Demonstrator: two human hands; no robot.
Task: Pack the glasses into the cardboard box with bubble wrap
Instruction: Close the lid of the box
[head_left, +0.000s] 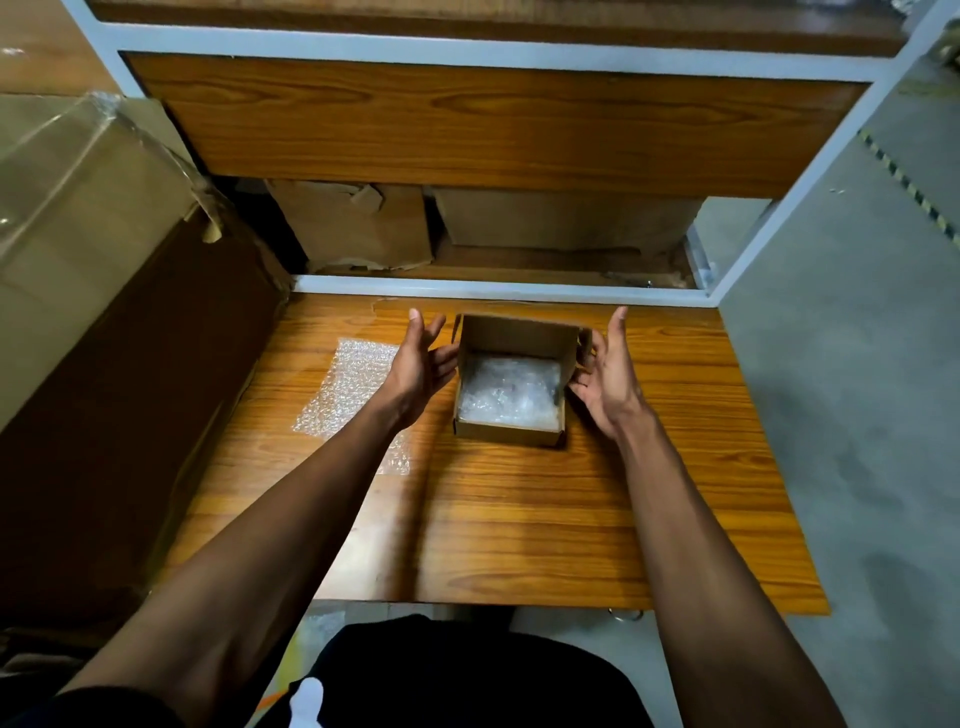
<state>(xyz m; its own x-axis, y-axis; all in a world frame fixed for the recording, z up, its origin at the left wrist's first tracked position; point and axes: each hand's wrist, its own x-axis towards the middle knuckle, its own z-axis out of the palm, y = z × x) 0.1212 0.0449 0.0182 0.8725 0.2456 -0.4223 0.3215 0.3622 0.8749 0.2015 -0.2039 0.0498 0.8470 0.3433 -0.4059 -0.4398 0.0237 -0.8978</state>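
A small open cardboard box (506, 434) stands on the wooden table, its lid (519, 335) raised at the far side. A bundle of bubble wrap (511, 389) fills its inside; I cannot make out glasses through it. My left hand (423, 358) hovers at the box's left side with fingers straight, palm facing the box. My right hand (608, 369) is at the right side, fingers extended, fingertips near or touching the right lid flap. A flat sheet of bubble wrap (348, 395) lies on the table left of the box, partly under my left forearm.
The wooden table (545, 519) ends at a white metal frame rail (498, 288) behind the box. A large taped cardboard carton (93, 249) stands at the left. More cardboard boxes (363, 223) sit under the shelf behind. Concrete floor (857, 389) lies to the right.
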